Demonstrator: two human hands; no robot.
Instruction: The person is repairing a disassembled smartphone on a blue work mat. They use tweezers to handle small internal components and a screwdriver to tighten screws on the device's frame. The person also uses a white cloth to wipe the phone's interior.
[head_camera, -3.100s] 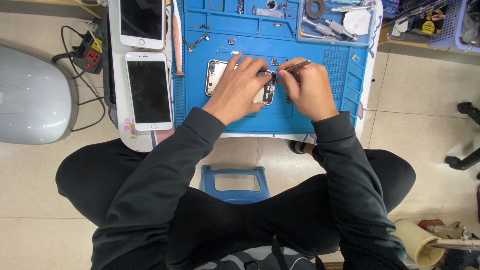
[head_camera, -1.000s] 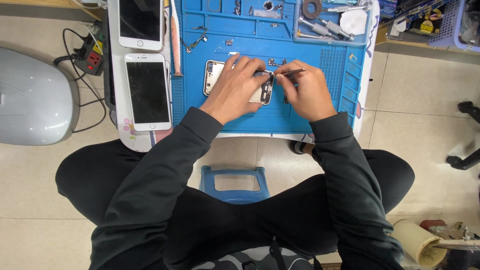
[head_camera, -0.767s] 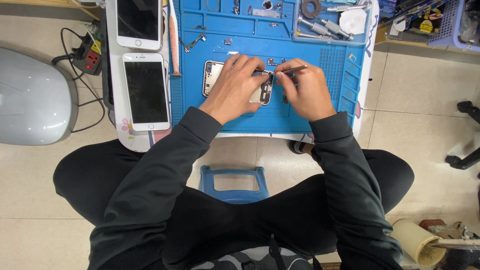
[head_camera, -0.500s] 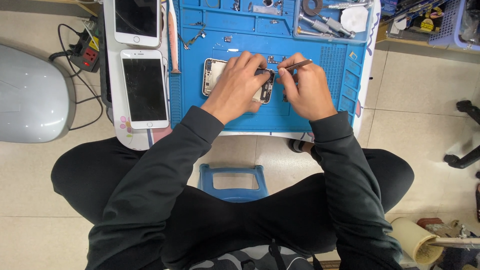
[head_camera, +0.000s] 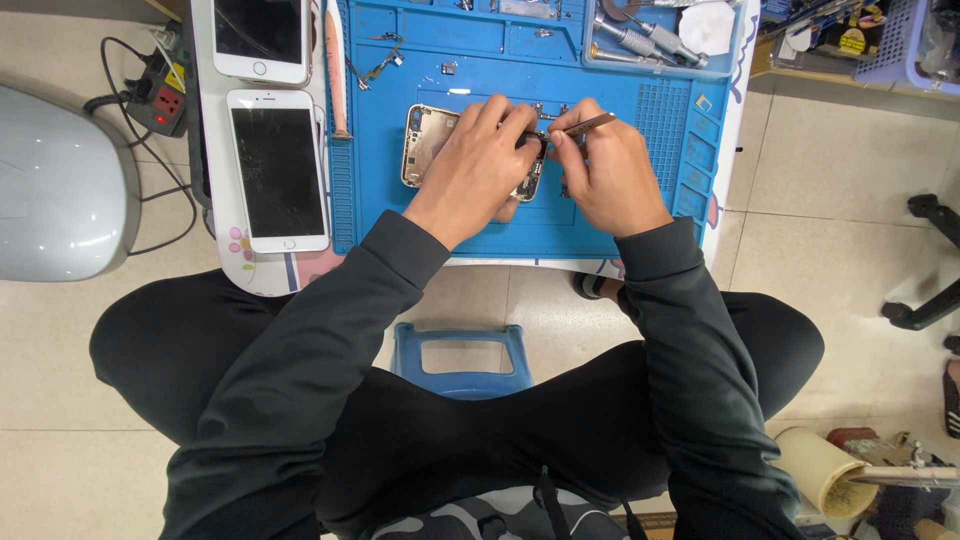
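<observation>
Opened phone (head_camera: 428, 143) lies on the blue mat (head_camera: 620, 200), mostly under the left hand (head_camera: 472, 165), which presses flat on it. Right hand (head_camera: 612, 175) pinches tweezers (head_camera: 582, 125), tips down at the phone's edge. Two white phones (head_camera: 278, 165) lie left of the mat.

Just one view here, a head cam looking pretty much straight down from above the person's lap. Top of frame is the blue mat (head_camera: 640, 210) on the low table, the bottom is their legs and the blue stool (head_camera: 458, 352). It's close enough that both forearms fill the middle
</observation>
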